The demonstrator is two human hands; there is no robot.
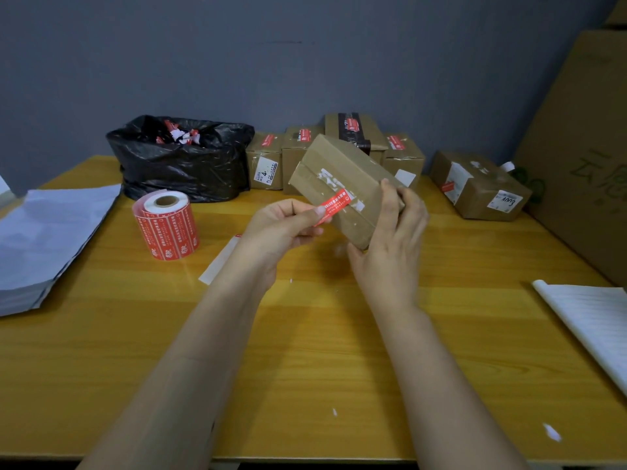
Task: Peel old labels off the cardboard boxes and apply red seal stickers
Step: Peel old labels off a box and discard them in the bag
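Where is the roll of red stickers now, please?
In the head view, the sticker roll stands upright on the table, left of the left hand, before the black bag.

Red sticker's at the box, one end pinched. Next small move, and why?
Probably press the pinched end down and smooth it. The red sticker appears to lie across the taped seam of the box, by white label scraps, but the left hand pinches its near end off the cardboard. The right hand grips the box.

Head-worn view, close, down onto table [305, 334]
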